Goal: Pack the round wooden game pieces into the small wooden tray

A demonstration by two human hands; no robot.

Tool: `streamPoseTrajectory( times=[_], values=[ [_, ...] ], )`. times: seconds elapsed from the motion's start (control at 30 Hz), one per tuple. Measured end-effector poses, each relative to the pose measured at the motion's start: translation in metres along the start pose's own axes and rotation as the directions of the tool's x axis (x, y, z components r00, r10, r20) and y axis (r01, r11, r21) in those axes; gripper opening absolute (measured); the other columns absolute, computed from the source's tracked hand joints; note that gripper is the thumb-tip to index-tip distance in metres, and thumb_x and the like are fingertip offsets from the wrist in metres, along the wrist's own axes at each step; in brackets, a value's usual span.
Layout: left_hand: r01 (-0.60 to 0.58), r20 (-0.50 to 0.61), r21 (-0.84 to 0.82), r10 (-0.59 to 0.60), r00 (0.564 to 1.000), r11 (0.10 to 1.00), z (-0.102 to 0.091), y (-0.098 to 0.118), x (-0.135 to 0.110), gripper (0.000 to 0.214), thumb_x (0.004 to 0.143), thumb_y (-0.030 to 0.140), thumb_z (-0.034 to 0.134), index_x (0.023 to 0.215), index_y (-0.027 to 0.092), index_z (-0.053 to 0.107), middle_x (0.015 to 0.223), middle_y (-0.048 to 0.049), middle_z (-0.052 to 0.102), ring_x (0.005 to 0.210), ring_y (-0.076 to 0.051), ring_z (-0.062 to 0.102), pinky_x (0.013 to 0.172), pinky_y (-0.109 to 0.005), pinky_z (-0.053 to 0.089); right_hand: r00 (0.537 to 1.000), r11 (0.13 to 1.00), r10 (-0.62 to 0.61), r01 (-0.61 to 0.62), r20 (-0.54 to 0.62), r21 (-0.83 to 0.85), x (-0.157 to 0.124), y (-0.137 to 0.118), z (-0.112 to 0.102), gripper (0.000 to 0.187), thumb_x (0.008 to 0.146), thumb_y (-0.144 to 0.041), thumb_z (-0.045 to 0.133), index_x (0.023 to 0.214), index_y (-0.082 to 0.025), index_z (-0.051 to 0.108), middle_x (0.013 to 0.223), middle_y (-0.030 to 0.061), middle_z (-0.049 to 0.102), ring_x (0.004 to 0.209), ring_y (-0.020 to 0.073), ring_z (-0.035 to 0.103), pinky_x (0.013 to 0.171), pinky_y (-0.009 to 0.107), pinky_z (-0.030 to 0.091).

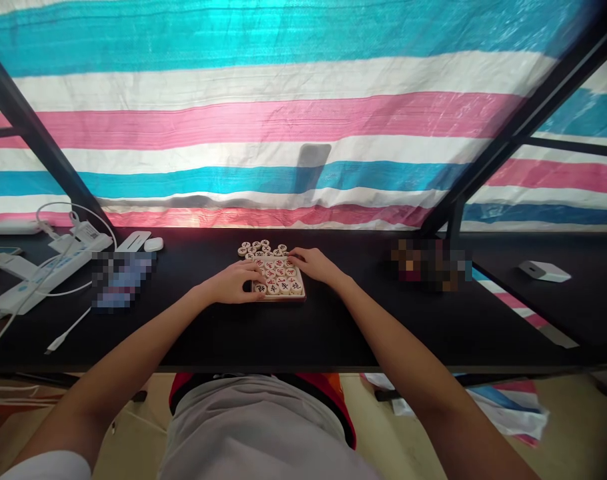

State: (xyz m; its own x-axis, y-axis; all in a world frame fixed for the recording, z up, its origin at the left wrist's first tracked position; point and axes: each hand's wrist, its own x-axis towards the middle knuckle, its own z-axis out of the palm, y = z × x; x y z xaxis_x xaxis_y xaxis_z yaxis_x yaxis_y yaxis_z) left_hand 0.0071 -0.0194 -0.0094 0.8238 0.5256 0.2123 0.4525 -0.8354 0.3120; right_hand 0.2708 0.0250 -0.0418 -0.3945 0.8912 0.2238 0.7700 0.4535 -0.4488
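A small wooden tray (283, 297) on the black table (333, 327) holds several round cream game pieces (278, 279) with red and black characters. More such pieces (258, 249) lie loose on the table just behind the tray. My left hand (236, 283) rests at the tray's left edge, fingers curled against the pieces. My right hand (313, 263) lies over the tray's far right corner, fingers bent down onto the pieces there. Whether either hand holds a piece is hidden.
A white power strip (48, 273) with cables and white chargers lies at the far left, with a white mouse-like object (153, 245) beside it. A white box (543, 271) sits on a second table at right. A striped tarp hangs behind.
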Motion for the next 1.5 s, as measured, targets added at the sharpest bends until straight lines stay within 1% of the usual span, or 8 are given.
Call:
streamPoseTrajectory(
  times=[0.2,0.37,0.6,0.8,1.1,1.3,1.4,1.5],
  values=[
    [0.106,-0.074,-0.097,-0.113,0.991,0.990,0.000,-0.008,0.000,0.033,0.084,0.047,0.055,0.098,0.019,0.066,0.101,-0.0059,0.062,0.097,-0.020,0.056,0.089,-0.030,0.043,1.000,1.000,0.001,-0.001,-0.001,0.003,-0.001,-0.002,-0.002,0.025,0.090,-0.033,0.048,0.100,-0.021,0.067,0.084,0.0029,0.070,0.070,0.0151,0.061,0.067,0.024,0.042],
    [0.262,-0.172,-0.005,-0.259,0.950,0.965,-0.006,-0.026,-0.003,0.036,0.086,0.049,0.048,0.101,0.019,0.064,0.094,-0.0054,0.062,0.091,-0.020,0.057,0.085,-0.031,0.044,1.000,1.000,0.007,-0.007,0.018,0.001,-0.001,-0.004,-0.003,0.025,0.090,-0.033,0.047,0.100,-0.021,0.067,0.085,0.0029,0.070,0.071,0.0146,0.060,0.067,0.024,0.040],
    [0.462,-0.113,0.105,-0.451,0.885,0.881,-0.003,-0.049,-0.008,0.032,0.083,0.046,0.050,0.103,0.021,0.056,0.090,-0.0027,0.062,0.085,-0.020,0.057,0.070,-0.028,0.043,0.999,0.999,0.033,-0.033,0.022,0.000,-0.001,-0.007,-0.005,0.024,0.089,-0.033,0.048,0.100,-0.020,0.066,0.076,0.0017,0.066,0.067,0.0136,0.056,0.063,0.023,0.036],
    [0.486,-0.110,0.143,-0.475,0.873,0.862,0.000,-0.046,-0.003,0.026,0.087,0.043,0.047,0.085,0.021,0.059,0.088,-0.0028,0.063,0.082,-0.019,0.057,0.063,-0.026,0.040,0.999,0.999,0.037,-0.037,0.011,0.002,0.000,-0.004,-0.004,0.023,0.088,-0.035,0.050,0.099,-0.019,0.063,0.067,-0.0008,0.060,0.062,0.0126,0.052,0.059,0.022,0.034],
    [0.481,-0.149,0.178,-0.460,0.875,0.858,0.001,-0.041,-0.004,0.034,0.090,0.035,0.042,0.119,0.022,0.056,0.090,-0.0028,0.066,0.089,-0.021,0.059,0.069,-0.028,0.044,1.000,1.000,0.021,-0.021,0.007,0.002,0.000,-0.003,-0.003,0.024,0.088,-0.035,0.050,0.097,-0.020,0.066,0.068,-0.0001,0.062,0.062,0.0124,0.053,0.060,0.022,0.034],
    [0.216,-0.223,0.247,-0.162,0.961,0.945,0.001,-0.027,-0.001,0.030,0.093,0.034,0.040,0.106,0.019,0.062,0.097,-0.0056,0.063,0.095,-0.019,0.056,0.086,-0.030,0.044,1.000,1.000,0.028,-0.028,0.004,-0.007,-0.001,-0.005,-0.004,0.025,0.089,-0.036,0.049,0.097,-0.020,0.067,0.070,0.0006,0.064,0.062,0.0127,0.054,0.061,0.022,0.035],
    [0.009,-0.125,0.258,0.025,0.992,0.966,0.001,-0.006,0.008,0.032,0.095,0.036,0.039,0.101,0.019,0.065,0.099,-0.0067,0.063,0.095,-0.018,0.056,0.091,-0.030,0.041,1.000,1.000,0.025,-0.025,0.001,-0.014,-0.001,-0.005,-0.003,0.026,0.089,-0.036,0.048,0.097,-0.021,0.067,0.069,0.0007,0.065,0.061,0.0126,0.054,0.061,0.022,0.036],
    [-0.060,0.009,0.272,0.060,0.998,0.960,0.003,0.015,0.017,0.032,0.091,0.040,0.047,0.107,0.018,0.065,0.100,-0.0081,0.064,0.100,-0.022,0.056,0.094,-0.033,0.040,1.000,0.999,0.028,-0.028,-0.011,-0.015,-0.001,-0.005,-0.002,0.026,0.089,-0.036,0.048,0.096,-0.020,0.068,0.068,0.0008,0.064,0.060,0.0127,0.054,0.061,0.022,0.036]
  ],
)
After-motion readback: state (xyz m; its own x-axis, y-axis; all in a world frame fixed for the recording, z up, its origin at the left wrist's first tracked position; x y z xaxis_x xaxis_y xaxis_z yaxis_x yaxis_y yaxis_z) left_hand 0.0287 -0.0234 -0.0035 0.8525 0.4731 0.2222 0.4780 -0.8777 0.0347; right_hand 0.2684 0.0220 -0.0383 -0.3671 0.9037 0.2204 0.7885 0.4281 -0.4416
